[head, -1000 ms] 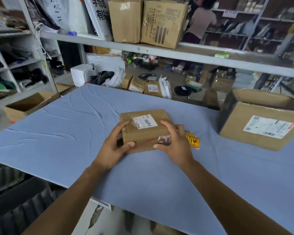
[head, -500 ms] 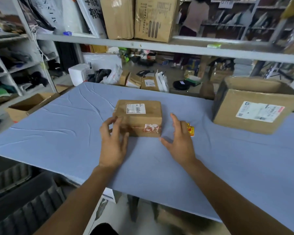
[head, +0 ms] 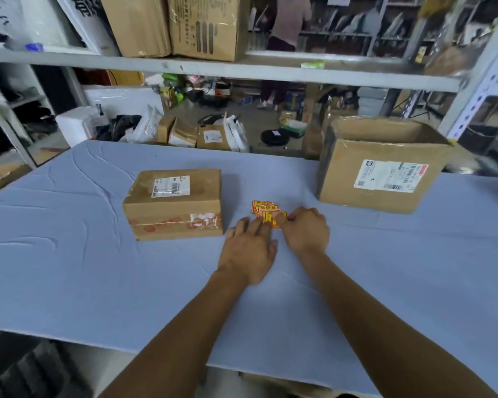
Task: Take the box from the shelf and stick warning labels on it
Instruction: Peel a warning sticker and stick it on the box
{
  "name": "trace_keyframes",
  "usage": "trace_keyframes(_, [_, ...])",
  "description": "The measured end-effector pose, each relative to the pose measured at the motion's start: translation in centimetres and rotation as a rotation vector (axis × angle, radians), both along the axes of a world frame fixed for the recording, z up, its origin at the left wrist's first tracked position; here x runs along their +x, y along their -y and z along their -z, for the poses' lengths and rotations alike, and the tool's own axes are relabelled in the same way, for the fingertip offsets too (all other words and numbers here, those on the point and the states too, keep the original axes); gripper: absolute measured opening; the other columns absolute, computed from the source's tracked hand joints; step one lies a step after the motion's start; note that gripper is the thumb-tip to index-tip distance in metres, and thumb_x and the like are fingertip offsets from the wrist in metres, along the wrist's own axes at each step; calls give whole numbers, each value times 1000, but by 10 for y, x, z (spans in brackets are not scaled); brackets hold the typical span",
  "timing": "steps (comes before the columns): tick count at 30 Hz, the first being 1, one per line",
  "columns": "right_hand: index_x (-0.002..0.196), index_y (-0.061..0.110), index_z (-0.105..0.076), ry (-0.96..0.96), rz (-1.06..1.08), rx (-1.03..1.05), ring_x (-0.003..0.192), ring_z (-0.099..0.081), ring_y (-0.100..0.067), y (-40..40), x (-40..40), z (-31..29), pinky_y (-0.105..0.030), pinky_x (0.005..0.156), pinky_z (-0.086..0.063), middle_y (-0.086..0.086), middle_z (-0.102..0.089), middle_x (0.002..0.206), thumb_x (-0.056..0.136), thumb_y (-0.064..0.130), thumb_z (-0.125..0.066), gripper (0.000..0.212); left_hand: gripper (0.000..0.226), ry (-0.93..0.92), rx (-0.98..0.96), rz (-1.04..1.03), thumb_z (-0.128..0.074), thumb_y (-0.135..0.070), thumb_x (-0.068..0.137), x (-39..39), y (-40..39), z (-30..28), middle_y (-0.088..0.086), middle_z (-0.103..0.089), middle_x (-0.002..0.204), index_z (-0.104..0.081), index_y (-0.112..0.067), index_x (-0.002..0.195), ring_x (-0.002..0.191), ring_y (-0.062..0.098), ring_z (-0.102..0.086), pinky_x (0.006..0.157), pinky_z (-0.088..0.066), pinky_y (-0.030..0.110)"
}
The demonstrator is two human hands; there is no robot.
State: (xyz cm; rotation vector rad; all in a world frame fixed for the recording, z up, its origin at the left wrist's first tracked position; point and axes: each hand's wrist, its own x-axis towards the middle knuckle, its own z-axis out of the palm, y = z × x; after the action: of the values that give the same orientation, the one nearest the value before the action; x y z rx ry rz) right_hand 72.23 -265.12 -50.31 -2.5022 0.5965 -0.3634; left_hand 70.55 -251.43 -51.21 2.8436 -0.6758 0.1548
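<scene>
A parcel warehouse or packing room is showing here. Grey metal shelving (head: 242, 68) is carrying large brown cardboard cartons (head: 204, 24), and more small taped parcels (head: 210, 136) are lying on the floor behind a worktable covered in pale blue cloth (head: 98, 282). An open brown cardboard box with a white shipping label (head: 383, 165) is sitting on that table.

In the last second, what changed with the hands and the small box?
Both hands let go of the small box and moved right to the pile of warning labels. The left hand now presses its fingers on the pile's near edge; the right hand pinches at the top label. The box sits free on the blue table, with no new label visible. The large box stayed in place.
</scene>
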Motion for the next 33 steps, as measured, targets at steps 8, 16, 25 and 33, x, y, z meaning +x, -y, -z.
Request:
trace_keyframes(8, [89,20,-67,22,8,41,104,-62,-33,5,6,7,-38,86,-42,-9,-71,101,88,46,-62,27,56,-4,-40,-5,-35,-44,98,1,0,0,-1,-39,156,-35,-17,147,146,27,-24,114,-26,42])
trace_keyframes(16, [81,13,-67,341,-109,487,69,-61,-16,4,-40,-6,-29,66,-46,-6,-69,73,89,20,-65,11,57,-53,-492,-3,-57,-38,94,-5,-6,-4,5,-52,145,-44,-13,143,132,24,-46,111,-36,36])
trace_keyframes(25, [82,10,-66,262,-460,742,61,-55,-7,-69,-105,-7,-18,57,-42,-4,-66,71,89,7,-66,7,14,-337,-1297,-49,-63,-2,80,-68,-78,-7,-10,-70,69,-67,-15,83,66,3,-61,68,-48,21])
trace_keyframes(33, [78,16,-63,249,-413,740,52,-63,-6,-70,-115,-4,-17,47,-43,-7,-70,71,87,3,-67,16,20,-78,-1002,-181,-76,-6,78,-87,-82,-5,2,-55,81,-63,-13,92,68,9,-50,64,-43,15])
